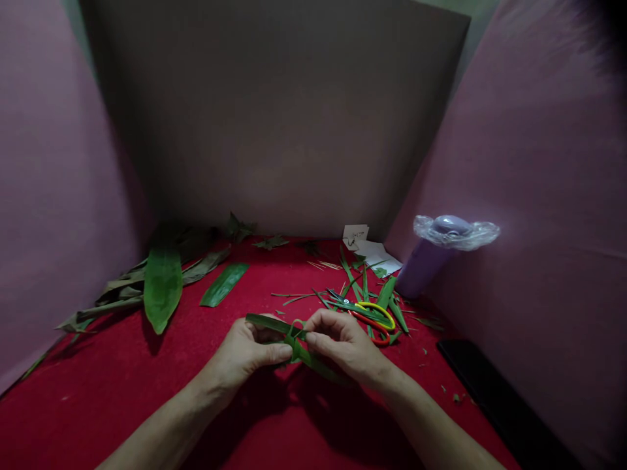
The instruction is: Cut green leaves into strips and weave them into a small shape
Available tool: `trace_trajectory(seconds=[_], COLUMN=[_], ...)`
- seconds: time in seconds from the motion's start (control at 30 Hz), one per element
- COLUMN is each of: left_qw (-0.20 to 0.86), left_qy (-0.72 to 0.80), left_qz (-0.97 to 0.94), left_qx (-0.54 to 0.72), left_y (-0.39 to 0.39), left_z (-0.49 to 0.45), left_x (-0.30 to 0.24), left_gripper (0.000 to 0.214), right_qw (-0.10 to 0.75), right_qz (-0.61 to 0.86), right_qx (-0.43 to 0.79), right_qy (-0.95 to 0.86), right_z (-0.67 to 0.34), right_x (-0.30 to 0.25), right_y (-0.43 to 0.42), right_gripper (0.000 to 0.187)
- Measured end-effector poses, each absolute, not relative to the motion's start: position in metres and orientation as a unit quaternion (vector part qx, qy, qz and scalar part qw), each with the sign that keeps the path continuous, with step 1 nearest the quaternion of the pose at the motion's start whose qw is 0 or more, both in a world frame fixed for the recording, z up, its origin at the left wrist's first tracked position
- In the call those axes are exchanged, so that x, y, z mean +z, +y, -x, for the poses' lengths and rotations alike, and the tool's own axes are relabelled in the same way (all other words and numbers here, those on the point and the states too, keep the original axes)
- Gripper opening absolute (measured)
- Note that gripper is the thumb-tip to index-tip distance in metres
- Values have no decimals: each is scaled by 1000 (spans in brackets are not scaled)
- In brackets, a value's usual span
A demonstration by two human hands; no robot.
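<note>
Above the red cloth, at the lower middle of the head view, both my hands hold a folded piece made of green leaf strips point(309, 358). My left hand point(245, 349) pinches its left side, the thumb lying over the crossing of the strips. With thumb and index finger, my right hand point(340, 343) grips a strip near a small upright loop. One strip slants down to the right below my right hand. Scissors point(373, 317) with yellow and red handles lie just beyond my right hand, among cut leaf strips point(386, 292).
Dry leaves and a broad green leaf point(163, 287) lie at the left, with a cut leaf piece point(224, 284) beside them. White paper point(379, 256), a purple bottle point(425, 264) under clear plastic and a black flat object point(490, 385) are at the right. Walls enclose three sides.
</note>
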State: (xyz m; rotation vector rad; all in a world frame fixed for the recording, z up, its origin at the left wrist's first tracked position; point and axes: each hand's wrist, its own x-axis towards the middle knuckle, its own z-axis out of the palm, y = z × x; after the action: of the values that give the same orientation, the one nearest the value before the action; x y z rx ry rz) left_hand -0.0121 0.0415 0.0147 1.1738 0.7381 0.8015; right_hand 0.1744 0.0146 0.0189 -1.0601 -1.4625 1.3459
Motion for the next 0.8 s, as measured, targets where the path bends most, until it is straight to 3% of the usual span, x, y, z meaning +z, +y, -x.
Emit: trace_trajectory(seconds=[0.4,0.8], left_qw=[710,707], left_qy=[325,332], left_qz=[-513,-508], left_qx=[357,364], left_y=[39,38], left_z=[8,9], left_x=[21,25], left_gripper=[33,24], right_qw=[468,461], right_qz=[405,412], right_qx=[563,559], right_qy=[-548,-553], right_z=[-173,-174], right_x=[23,25], right_y=[16,15], right_gripper=[19,17])
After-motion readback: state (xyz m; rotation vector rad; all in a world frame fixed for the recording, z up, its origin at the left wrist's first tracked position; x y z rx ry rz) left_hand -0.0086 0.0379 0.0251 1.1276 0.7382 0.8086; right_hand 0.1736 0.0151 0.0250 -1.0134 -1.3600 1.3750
